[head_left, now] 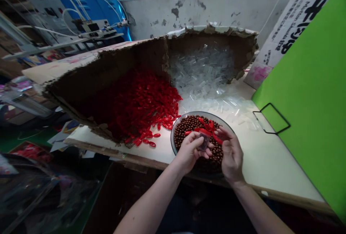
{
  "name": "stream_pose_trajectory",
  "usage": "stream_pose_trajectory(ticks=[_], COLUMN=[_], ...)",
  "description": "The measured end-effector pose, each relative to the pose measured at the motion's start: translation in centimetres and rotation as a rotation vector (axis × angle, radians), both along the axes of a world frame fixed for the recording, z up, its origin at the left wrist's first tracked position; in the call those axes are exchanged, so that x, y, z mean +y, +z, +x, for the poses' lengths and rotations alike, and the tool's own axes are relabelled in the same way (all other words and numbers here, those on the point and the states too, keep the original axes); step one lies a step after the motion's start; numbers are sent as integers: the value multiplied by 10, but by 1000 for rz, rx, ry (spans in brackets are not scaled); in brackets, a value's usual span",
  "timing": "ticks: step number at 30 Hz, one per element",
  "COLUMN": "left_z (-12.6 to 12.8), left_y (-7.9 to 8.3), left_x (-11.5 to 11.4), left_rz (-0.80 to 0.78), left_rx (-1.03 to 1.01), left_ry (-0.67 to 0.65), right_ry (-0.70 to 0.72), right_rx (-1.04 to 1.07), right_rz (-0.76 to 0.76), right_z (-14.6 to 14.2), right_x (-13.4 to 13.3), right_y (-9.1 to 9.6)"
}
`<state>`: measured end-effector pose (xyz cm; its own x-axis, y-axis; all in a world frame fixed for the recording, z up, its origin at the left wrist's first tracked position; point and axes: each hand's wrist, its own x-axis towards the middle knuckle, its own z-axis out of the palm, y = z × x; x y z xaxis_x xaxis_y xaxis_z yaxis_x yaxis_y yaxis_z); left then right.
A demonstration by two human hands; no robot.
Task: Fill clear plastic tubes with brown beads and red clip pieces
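Observation:
My left hand (193,149) is closed, pinching a small clear plastic case (204,142) between thumb and fingers. Something dark shows inside the case, and a red plastic piece (205,132) sits along its top edge. Beside it, my right hand (233,156) is loosely curved with its fingers apart, close to a red piece (217,139); whether it touches that piece is unclear. Both hands are over a round bowl (173,144) filled with shiny brown beads (186,127). More red pieces (210,123) lie on top of the beads.
A torn cardboard box (108,59) lies behind, spilling red plastic pieces (146,97) and clear plastic cases (205,72) onto the white table (270,165). A green panel (308,93) with a black wire handle (289,124) stands right. Machinery with hoses (92,27) is back left.

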<state>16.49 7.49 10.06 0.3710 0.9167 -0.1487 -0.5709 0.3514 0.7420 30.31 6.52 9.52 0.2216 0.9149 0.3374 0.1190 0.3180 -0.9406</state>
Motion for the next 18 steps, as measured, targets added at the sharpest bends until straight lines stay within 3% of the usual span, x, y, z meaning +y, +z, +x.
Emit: stream_pose_trajectory(ticks=[5,7,10,13,18], left_z=[2,1,1,3,9], left_y=[-3,0,7,12,15], left_x=[-11,-14,-15,-16,-25], left_rz=[38,83,150,217,431], left_rx=[118,207,337,508,794], left_ry=[-98,-185,-245,-167,102], right_ry=[-4,180,569,717,748], right_rx=[97,139,220,323,488], right_rz=[0,-87,-266,-369,-441], right_z=[-6,-2,1,-4,-12], right_x=[21,35,43,38,22], right_y=[21,34,46,46,44])
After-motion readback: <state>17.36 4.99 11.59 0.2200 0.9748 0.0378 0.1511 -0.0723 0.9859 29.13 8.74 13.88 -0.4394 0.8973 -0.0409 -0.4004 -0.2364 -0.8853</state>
